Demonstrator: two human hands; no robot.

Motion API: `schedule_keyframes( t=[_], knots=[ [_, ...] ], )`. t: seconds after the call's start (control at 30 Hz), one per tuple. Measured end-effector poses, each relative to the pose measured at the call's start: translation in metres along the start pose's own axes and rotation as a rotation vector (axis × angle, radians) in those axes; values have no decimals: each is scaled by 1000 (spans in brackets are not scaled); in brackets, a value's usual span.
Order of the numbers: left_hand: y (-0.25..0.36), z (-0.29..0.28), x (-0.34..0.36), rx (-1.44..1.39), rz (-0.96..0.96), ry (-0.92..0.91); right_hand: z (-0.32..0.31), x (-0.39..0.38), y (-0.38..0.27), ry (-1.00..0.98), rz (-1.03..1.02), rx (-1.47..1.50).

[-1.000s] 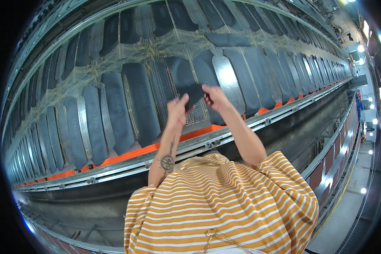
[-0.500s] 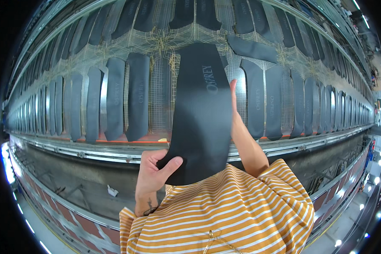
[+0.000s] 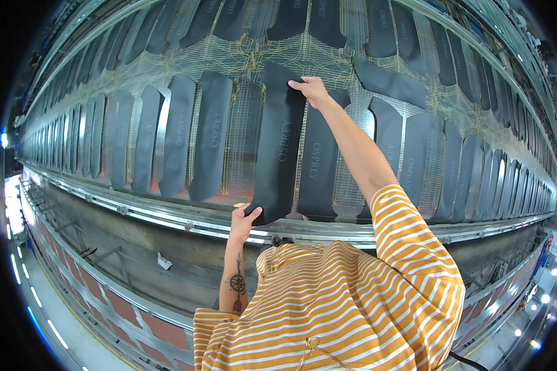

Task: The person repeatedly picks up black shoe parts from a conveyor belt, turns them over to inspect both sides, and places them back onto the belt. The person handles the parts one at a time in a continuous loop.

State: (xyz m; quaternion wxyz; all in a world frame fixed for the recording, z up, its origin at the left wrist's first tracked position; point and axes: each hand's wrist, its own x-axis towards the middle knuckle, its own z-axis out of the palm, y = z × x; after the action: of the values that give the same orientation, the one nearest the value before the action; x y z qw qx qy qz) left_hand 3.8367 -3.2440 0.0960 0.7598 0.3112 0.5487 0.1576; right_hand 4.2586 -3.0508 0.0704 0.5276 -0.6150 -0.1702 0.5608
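A long black insole-shaped pad (image 3: 281, 145) lies lengthwise on the wire-mesh conveyor (image 3: 241, 133), between other pads. My left hand (image 3: 244, 221) grips its near rounded end at the conveyor's metal edge. My right hand (image 3: 311, 90) is stretched out and pinches its far end. My arms come out of an orange and white striped shirt (image 3: 340, 309) that fills the lower middle of the view.
Rows of similar black pads (image 3: 173, 139) cover the mesh to the left, right and further back. A metal rail (image 3: 167, 213) runs along the conveyor's near edge. Below it are a grey frame and a floor strip with lights at the left.
The pad, held up close in front of me half a second ago, now lies flat on the mesh. My right arm has reached out and my left hand has gone to the near end.
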Motion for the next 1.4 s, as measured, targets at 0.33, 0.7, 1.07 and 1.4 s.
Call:
schedule_keyframes(
  t=[0.33,0.7,1.07,1.4],
  knots=[
    [-44,-42,59,335,187,68,-14,-40,35,210,-338,-475],
    [-66,88,7,1021,725,-170,-75,-348,223,444,50,-615],
    [-99,91,4,1121,737,-168,-68,-306,217,20,414,-279],
    [-94,125,44,-258,-330,-85,-70,-333,200,-18,562,35]
  ],
)
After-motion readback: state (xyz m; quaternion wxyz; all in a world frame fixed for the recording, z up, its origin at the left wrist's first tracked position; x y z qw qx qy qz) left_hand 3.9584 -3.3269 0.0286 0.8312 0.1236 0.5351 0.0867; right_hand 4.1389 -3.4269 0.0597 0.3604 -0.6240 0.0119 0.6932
